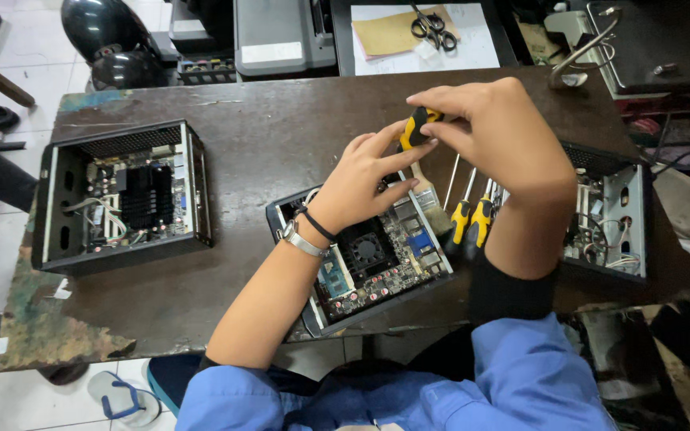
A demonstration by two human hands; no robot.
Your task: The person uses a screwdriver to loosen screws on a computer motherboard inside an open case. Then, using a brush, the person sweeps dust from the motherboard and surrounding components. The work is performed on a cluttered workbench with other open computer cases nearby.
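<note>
- Both hands are meeting on a yellow-and-black screwdriver point(417, 128): the right hand point(493, 132) is pinching the top of the handle from above, its grip clamped on it, while the left hand point(361, 179) is closing thumb and fingers round the handle lower down.
- The screwdriver is standing near upright over the far edge of the open computer case point(361, 259) at the middle of the table point(265, 136); its tip is hidden behind the left hand.
- Judged from its look, the tool is light and stiff, with a ribbed handle that should not slip; the handle is the sound place to hold.
- The circuit board point(397, 267) and black fan point(367, 249) beneath look fragile; a slipping tip could be scoring them.
- A paintbrush point(431, 203) and two more yellow-handled screwdrivers point(473, 215) are lying just beside the case, under the right forearm, crowding that side.
- A second open case point(121, 195) is sitting well apart to the left; a third point(612, 215) is sitting near the right edge.
- Bare table is lying between the left and middle cases; the middle case is overhanging the near edge slightly.
</note>
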